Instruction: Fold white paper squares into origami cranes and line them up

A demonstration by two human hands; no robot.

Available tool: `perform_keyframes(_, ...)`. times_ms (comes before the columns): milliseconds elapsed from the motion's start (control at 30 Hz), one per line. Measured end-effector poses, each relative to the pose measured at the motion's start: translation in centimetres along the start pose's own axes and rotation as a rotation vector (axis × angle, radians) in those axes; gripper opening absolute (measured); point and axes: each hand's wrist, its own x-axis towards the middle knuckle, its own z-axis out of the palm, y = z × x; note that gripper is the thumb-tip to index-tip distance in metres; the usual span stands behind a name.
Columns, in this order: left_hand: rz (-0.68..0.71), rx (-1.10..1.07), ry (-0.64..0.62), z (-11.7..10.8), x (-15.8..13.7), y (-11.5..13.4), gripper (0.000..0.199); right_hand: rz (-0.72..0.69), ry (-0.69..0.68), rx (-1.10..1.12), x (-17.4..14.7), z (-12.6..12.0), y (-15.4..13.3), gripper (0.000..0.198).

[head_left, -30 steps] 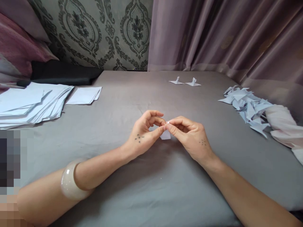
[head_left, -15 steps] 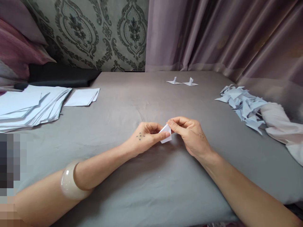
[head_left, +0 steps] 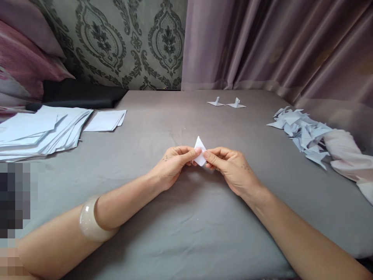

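A small folded white paper, shaped like a narrow diamond with its tip up, is held above the grey cloth-covered surface. My left hand pinches its left side, thumb on the front face. My right hand grips the right edge between thumb and fingers. Both hands are closed on the same paper, and the fingers behind it are partly hidden. A pale bangle circles my left forearm.
At left lie a stack of white paper sheets and a smaller paper pile, with black folded cloth behind. Two folded paper pieces stand at the back. A heap of folded papers lies right, beside pale cloth.
The folded paper has turned so that its point faces up. My right hand has shifted its grip from the top corner down to the right edge.
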Motion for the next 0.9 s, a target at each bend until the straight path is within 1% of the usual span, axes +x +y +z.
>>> perform_keyframes(100, 0.016, 0.042, -0.020, -0.1, 0.0, 0.1, 0.029, 0.024, 0.068, 0.077, 0.3, -0.2, 0.2, 0.030)
perform_keyframes(233, 0.017, 0.078, 0.016, -0.2, 0.2, 0.0, 0.030, 0.035, 0.118, 0.124, 0.6, -0.3, 0.6, 0.030)
perform_keyframes(433, 0.008, 0.092, -0.012, -0.5, 0.5, -0.3, 0.031, 0.042, 0.056, 0.110, 0.6, -0.2, 1.1, 0.032)
perform_keyframes(533, 0.009, 0.107, -0.030, -0.9, 0.6, -0.3, 0.030, 0.054, -0.031, 0.040, 0.8, -0.3, 0.5, 0.036)
perform_keyframes(600, 0.010, 0.135, -0.068, -1.1, 0.6, -0.3, 0.030, 0.051, -0.109, -0.028, 1.0, -0.4, -0.1, 0.040)
perform_keyframes(667, 0.001, 0.172, -0.108, -1.3, 0.7, -0.3, 0.029, 0.030, -0.141, -0.091, 1.3, -0.3, -0.6, 0.036)
perform_keyframes(767, 0.006, 0.148, -0.133, -1.4, 0.8, -0.1, 0.026, 0.041, -0.103, -0.097, 2.2, 0.1, -1.1, 0.030)
perform_keyframes(833, 0.002, 0.110, -0.130, -1.4, 0.8, 0.0, 0.026, 0.085, -0.051, -0.048, 2.9, 0.4, -1.3, 0.026)
perform_keyframes(900, -0.016, 0.090, -0.106, -1.2, 0.8, 0.2, 0.027, 0.123, -0.035, 0.024, 3.6, 0.8, -1.5, 0.023)
